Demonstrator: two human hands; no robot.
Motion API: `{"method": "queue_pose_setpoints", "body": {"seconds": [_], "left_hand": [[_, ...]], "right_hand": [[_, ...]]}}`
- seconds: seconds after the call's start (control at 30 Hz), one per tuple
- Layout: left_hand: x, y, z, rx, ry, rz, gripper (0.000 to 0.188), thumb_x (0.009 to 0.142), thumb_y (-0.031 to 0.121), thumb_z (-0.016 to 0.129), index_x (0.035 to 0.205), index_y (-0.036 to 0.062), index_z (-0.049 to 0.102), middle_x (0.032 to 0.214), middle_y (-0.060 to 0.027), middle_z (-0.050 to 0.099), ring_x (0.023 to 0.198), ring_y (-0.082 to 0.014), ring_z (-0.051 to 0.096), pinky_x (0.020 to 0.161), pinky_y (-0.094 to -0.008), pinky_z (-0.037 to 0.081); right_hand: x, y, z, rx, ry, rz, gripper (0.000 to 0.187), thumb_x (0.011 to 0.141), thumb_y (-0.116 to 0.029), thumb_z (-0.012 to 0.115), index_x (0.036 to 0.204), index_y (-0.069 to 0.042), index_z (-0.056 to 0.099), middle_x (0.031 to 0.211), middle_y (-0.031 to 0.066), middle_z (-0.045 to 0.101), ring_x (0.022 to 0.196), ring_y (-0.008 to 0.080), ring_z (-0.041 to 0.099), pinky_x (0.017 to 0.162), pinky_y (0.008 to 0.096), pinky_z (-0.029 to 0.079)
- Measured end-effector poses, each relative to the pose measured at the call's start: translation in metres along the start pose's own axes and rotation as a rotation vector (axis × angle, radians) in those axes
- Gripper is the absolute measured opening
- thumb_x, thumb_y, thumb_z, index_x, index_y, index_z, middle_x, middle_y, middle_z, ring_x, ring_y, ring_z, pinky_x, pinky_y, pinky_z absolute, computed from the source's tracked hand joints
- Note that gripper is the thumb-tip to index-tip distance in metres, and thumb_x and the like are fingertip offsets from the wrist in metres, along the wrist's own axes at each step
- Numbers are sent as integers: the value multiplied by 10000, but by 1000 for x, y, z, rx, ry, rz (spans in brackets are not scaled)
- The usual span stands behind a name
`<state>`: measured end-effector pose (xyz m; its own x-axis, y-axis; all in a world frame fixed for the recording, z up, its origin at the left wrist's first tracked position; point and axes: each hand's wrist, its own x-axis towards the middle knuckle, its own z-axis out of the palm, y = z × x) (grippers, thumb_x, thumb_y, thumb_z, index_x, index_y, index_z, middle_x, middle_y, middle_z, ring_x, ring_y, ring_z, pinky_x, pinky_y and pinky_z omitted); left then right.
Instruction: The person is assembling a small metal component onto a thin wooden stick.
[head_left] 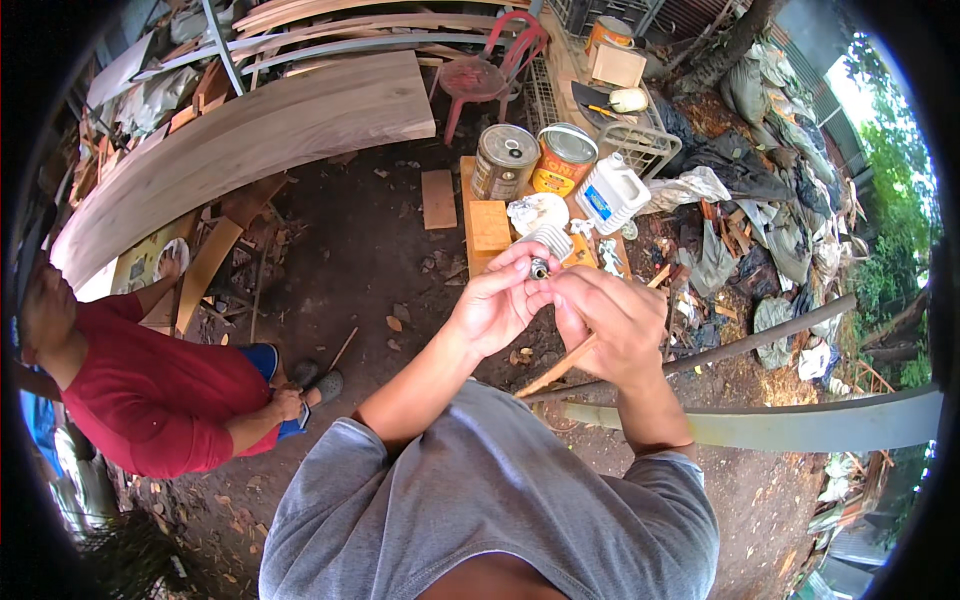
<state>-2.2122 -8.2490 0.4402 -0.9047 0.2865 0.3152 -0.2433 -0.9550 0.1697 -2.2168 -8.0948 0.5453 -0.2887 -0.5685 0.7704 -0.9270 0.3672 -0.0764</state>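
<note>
A small round metal fitting [540,268] with a dark opening in its end is held up in front of my chest. My left hand [500,305] is closed, thumb and fingers pinching it from the left. From the right, my right hand [612,318] is closed, its bent fingertips meeting the lower side of the same fitting. A thin wooden stick [558,370] slants across by the right hand, partly hidden by it; whether the fingers grip it I cannot tell. Just beyond my fingers, a ribbed pale container [552,240] lies among the things on a low wooden bench.
On the bench stand a metal can [503,165], a yellow-orange tin [563,160], a white jug [612,195] and an orange block [490,227]. A co-worker in a red shirt [165,385] works at left by a long wooden slab [250,135]. A red chair [472,78] stands behind.
</note>
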Motion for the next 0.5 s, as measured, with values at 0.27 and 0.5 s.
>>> {"method": "queue_pose_setpoints", "body": {"seconds": [0.27,0.5], "left_hand": [[4,0,-10,76,20,34,252,975,122,541,1186,-16,557,1118,-112,619,959,-197,671,875,-312,566],[7,-5,-13,74,19,47,244,973,123,551,1166,-23,577,1094,-142,639,914,-203,680,856,-306,567]], "right_hand": [[-4,18,3,204,-74,182,173,757,6,702,926,-30,691,825,84,695,640,189,666,542,278,507],[-6,16,5,340,80,303,106,794,12,692,898,-8,703,813,93,698,517,107,522,470,232,390]]}}
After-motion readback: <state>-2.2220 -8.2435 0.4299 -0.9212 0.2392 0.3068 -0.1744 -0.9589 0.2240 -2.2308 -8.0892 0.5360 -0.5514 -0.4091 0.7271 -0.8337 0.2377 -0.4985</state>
